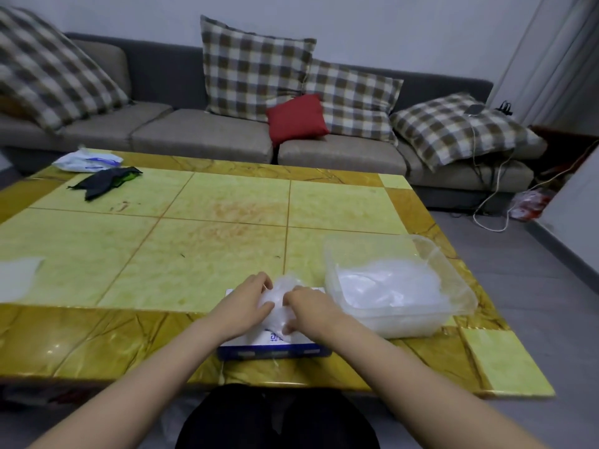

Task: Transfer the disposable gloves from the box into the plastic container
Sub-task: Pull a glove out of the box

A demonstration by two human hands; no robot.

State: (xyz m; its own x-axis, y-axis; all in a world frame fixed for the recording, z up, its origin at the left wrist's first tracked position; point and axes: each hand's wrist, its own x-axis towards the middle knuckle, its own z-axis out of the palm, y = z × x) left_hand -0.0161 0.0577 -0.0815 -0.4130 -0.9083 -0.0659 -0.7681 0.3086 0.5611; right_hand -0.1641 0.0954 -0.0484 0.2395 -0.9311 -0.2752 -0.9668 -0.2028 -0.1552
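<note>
A dark lap [278, 422] sits lowest, and 2 bare forearms [155, 367] reach from it to the blue-and-white box [275, 349] at the near edge of the tabletop [227, 205]. Over the box the left hand [248, 307] and right hand [309, 314] meet, each grip curled tight and pinching the same crumpled bunch of clear disposable gloves [280, 291]. Just right of the box, the plastic container [421, 325] holds a white heap of gloves [389, 283].

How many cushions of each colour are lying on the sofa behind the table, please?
Checked cushions: 4
Red cushion: 1
Total: 5
</note>
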